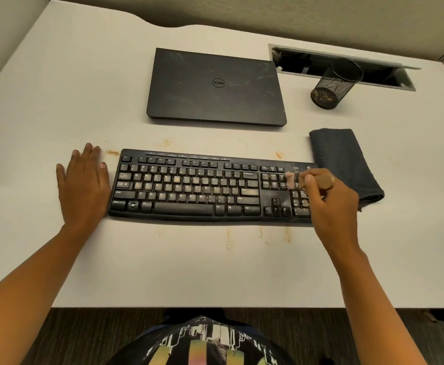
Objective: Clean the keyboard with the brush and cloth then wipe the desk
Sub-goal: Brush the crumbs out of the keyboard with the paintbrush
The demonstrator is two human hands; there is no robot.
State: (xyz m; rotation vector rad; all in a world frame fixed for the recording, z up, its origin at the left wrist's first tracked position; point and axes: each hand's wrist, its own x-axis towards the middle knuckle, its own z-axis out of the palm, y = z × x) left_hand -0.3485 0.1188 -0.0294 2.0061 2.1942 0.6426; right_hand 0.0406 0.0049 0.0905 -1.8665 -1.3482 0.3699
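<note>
A black keyboard (189, 188) dusted with tan crumbs lies across the middle of the white desk (57, 88). My right hand (331, 204) grips a brush (318, 180) with a wooden handle; its blurred bristles sit over the keys at the keyboard's right end. My left hand (84, 185) rests flat on the desk, fingers straight, against the keyboard's left edge. A folded dark grey cloth (344, 162) lies on the desk just right of the keyboard, behind my right hand.
A closed black laptop (215, 88) lies behind the keyboard. A black mesh pen cup (334, 85) stands at the back right beside an open cable slot (347, 61). Tan crumbs (228, 241) are scattered on the desk in front of and behind the keyboard.
</note>
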